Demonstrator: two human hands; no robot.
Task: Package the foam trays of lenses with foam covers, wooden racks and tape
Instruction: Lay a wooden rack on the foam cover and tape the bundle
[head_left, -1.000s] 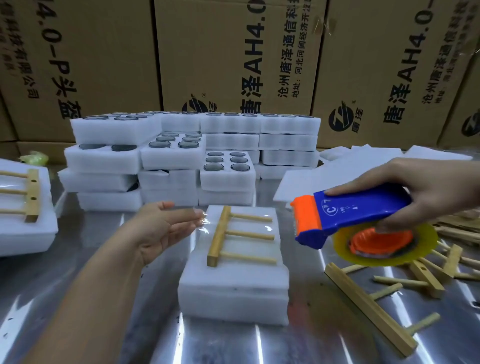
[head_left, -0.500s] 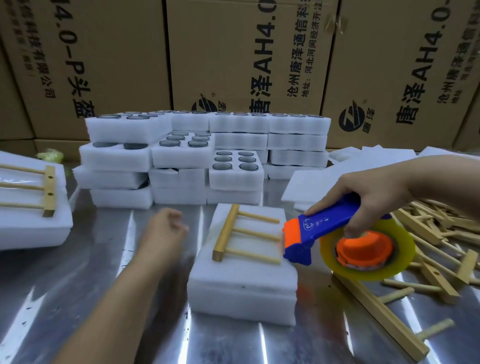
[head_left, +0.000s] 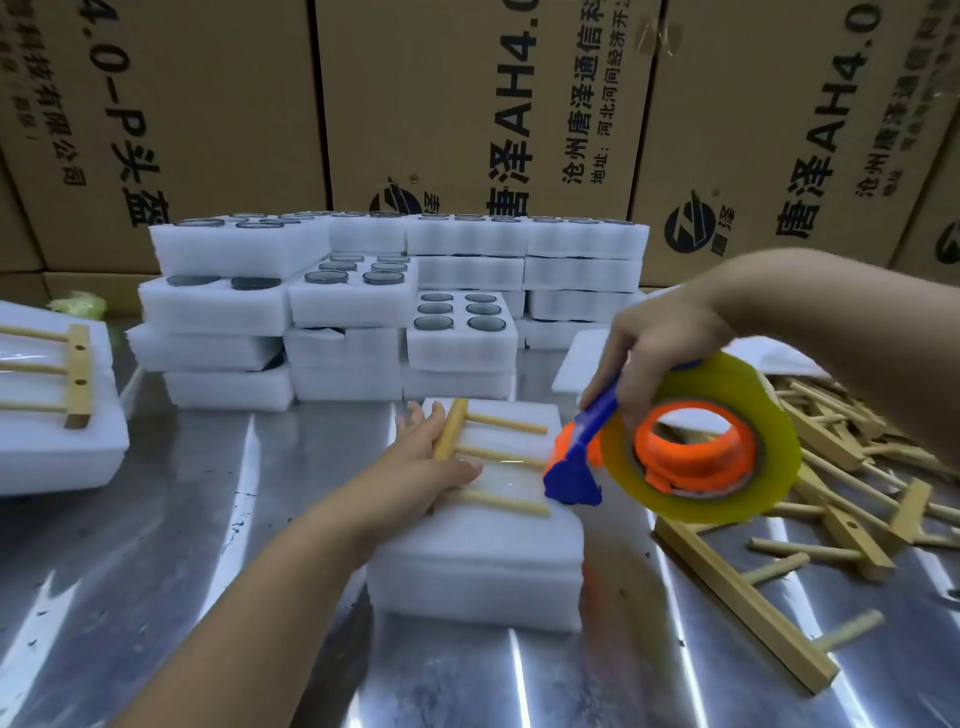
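Note:
A white foam package (head_left: 478, 561) lies on the metal table in the middle, with a wooden rack (head_left: 488, 454) on its top. My left hand (head_left: 423, 462) rests flat on the rack's left bar, fingers straight. My right hand (head_left: 654, 353) grips the blue handle of a tape dispenser (head_left: 576, 467) that carries a yellowish tape roll (head_left: 727, 441) on an orange core. The dispenser's blue and orange head touches the right edge of the package top. Clear tape glints faintly across the rack.
Stacks of foam trays with dark lenses (head_left: 457, 317) stand behind the package. A taped package with a rack (head_left: 57, 395) lies at the left. Loose wooden racks (head_left: 841, 478) pile at the right, foam covers (head_left: 582, 358) behind them. Cardboard boxes (head_left: 467, 104) wall the back.
My left hand moved right and now lies on the rack. My right hand brought the tape dispenser down to the package's right edge and tilted the roll toward me.

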